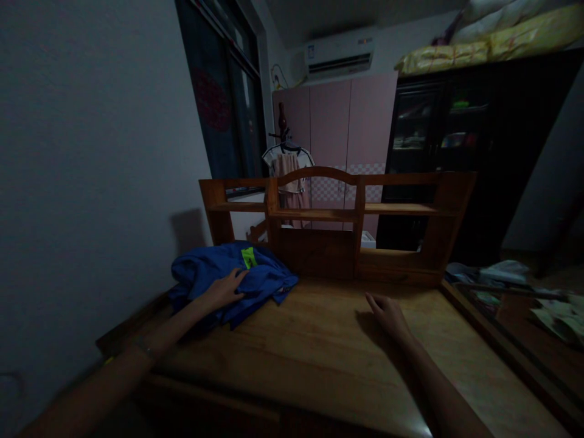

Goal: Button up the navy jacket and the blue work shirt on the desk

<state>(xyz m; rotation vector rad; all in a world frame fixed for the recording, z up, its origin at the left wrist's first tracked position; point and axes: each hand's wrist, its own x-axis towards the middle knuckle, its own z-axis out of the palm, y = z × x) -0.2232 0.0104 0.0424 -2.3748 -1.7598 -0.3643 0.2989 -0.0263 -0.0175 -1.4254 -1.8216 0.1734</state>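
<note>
A crumpled blue garment with a bright green patch lies at the back left of a wooden desk. My left hand rests on top of the blue garment, its fingers laid forward over the cloth. My right hand lies flat on the bare desk top, fingers stretched toward the back, holding nothing. The room is dim.
A wooden shelf unit stands along the desk's back edge. A grey wall is on the left. Pink wardrobes, hanging clothes, a dark cabinet and an air conditioner stand behind. Clutter lies at right.
</note>
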